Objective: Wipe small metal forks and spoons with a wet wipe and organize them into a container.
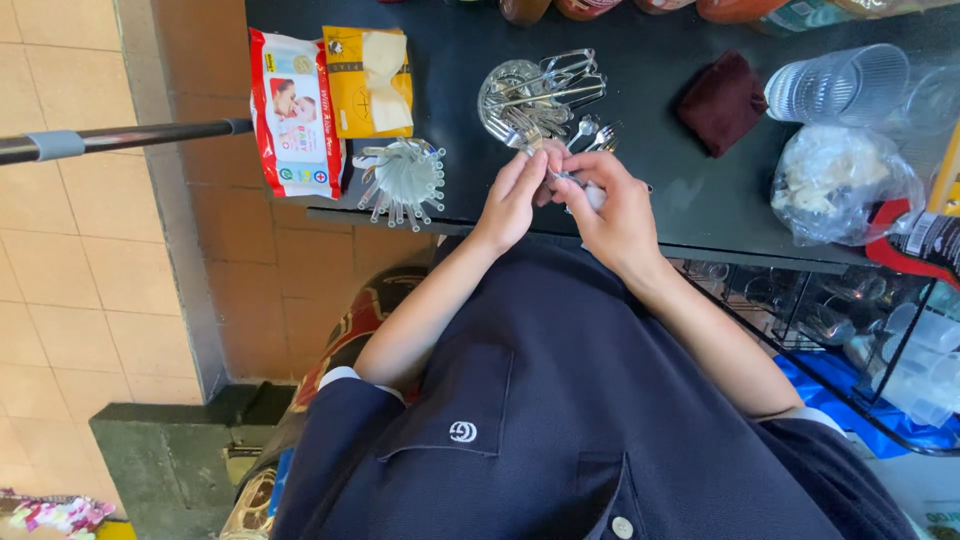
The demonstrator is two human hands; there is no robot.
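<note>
My left hand and my right hand meet at the front edge of a black counter. Both pinch small metal cutlery pieces between the fingertips. Just beyond my hands lies a loose bunch of small steel forks and spoons, and behind it stands a round wire cutlery holder with more pieces resting across it. To the left of my left hand a round rack of small spoons fans out near the counter's edge.
A red-and-white wipes pack and a yellow packet lie at the counter's left end. A dark red cloth, stacked clear plastic cups and a bagged white item sit on the right. A grey pole juts in from the left.
</note>
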